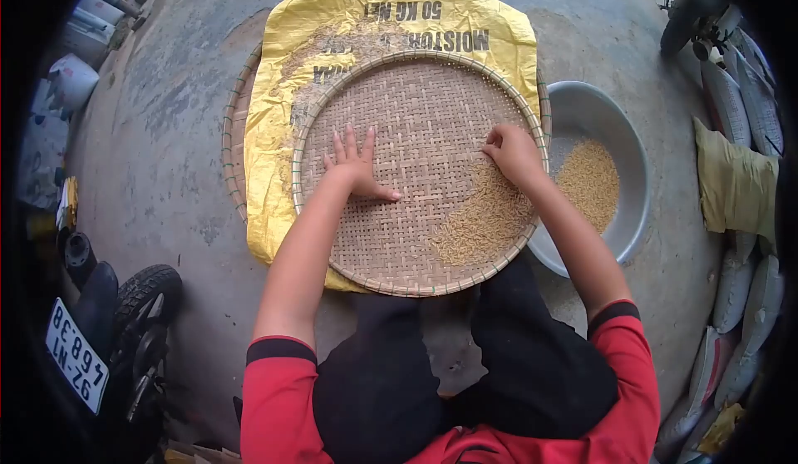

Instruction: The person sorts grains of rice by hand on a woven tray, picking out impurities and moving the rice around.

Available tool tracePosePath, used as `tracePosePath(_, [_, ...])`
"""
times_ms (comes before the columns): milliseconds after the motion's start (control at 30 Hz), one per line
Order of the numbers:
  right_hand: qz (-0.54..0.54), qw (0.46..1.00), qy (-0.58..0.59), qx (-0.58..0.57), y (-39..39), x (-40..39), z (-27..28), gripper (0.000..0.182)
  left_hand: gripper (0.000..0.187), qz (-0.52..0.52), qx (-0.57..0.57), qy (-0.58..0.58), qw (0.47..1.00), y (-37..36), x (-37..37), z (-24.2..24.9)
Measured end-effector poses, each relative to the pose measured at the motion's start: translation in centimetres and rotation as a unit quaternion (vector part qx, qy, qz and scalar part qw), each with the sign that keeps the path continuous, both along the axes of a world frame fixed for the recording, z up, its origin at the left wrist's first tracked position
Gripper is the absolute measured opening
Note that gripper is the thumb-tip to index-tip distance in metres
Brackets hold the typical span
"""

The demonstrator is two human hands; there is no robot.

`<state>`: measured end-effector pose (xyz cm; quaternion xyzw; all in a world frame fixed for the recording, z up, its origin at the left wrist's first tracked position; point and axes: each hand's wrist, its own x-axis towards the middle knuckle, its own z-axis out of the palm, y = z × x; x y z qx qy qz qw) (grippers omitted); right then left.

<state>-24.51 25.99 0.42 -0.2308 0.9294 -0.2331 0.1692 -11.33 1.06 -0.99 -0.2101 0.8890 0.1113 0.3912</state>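
A round woven bamboo tray (407,131) rests across my knees and over a yellow sack. My left hand (356,167) lies on its left half, fingers spread against the weave. Unhusked rice grains (482,223) are heaped on the tray's lower right. At the upper edge of this heap is my right hand (511,152), thumb and fingertips pinched together; whatever is between them is too small to make out. Right of the tray stands a grey metal basin (634,165) with more rice grains (590,183) in it.
Under the tray, the printed yellow sack (507,40) bears scattered chaff and covers another woven tray (236,135). A motorbike (145,306) stands at lower left. Filled sacks (731,298) line the right side, with another vehicle's wheel (680,27) at upper right. The floor (166,148) is concrete.
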Motion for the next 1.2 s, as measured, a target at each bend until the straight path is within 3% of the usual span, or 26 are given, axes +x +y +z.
tracePosePath(400, [0.048, 0.997, 0.043, -0.037, 1.3, -0.2, 0.0, 0.014, 0.144, 0.002, 0.004, 0.002, 1.0, 0.2, 0.1, 0.6])
tracePosePath(467, [-0.004, 0.994, 0.003, -0.111, 2.6, 0.1, 2.3, 0.014, 0.144, 0.002, 0.004, 0.002, 1.0, 0.1, 0.1, 0.4])
tracePosePath(533, [-0.032, 0.984, 0.062, -0.165, 5.5, -0.3, 2.8, 0.015, 0.143, -0.001, 0.004, 0.004, 1.0, 0.0, 0.1, 0.4])
tracePosePath(600, [-0.126, 0.982, 0.043, -0.134, 8.7, -0.7, 4.1, 0.019, 0.143, 0.005, 0.001, 0.002, 1.0, 0.1, 0.0, 0.4])
tracePosePath(633, [-0.124, 0.982, 0.047, -0.131, 9.9, -0.7, 4.2, 0.019, 0.143, 0.006, 0.004, 0.005, 1.0, 0.2, 0.0, 0.5])
tracePosePath(700, [-0.154, 0.967, 0.15, -0.137, 11.5, -0.4, 4.3, 0.024, 0.143, 0.003, 0.005, 0.0, 1.0, 0.2, 0.1, 0.6])
tracePosePath(767, [-0.12, 0.964, 0.201, -0.124, 11.3, 0.0, 4.2, 0.03, 0.143, 0.005, 0.01, 0.003, 1.0, 0.2, 0.1, 0.7])
tracePosePath(833, [-0.088, 0.977, 0.078, -0.176, 9.5, 0.5, 4.1, 0.029, 0.143, 0.009, 0.01, 0.004, 1.0, 0.2, 0.2, 0.8])
tracePosePath(900, [-0.041, 0.981, 0.069, -0.179, 7.4, 0.6, 3.5, 0.025, 0.142, 0.005, 0.005, -0.003, 1.0, 0.2, 0.1, 0.7])
tracePosePath(967, [0.045, 0.991, 0.05, -0.112, 5.5, 0.9, 3.2, 0.022, 0.143, 0.007, 0.004, -0.002, 1.0, 0.3, 0.1, 1.0])
tracePosePath(1200, [0.104, 0.993, 0.049, -0.026, 3.3, 0.6, 2.4, 0.016, 0.143, 0.005, 0.009, 0.005, 1.0, 0.1, 0.1, 0.5])
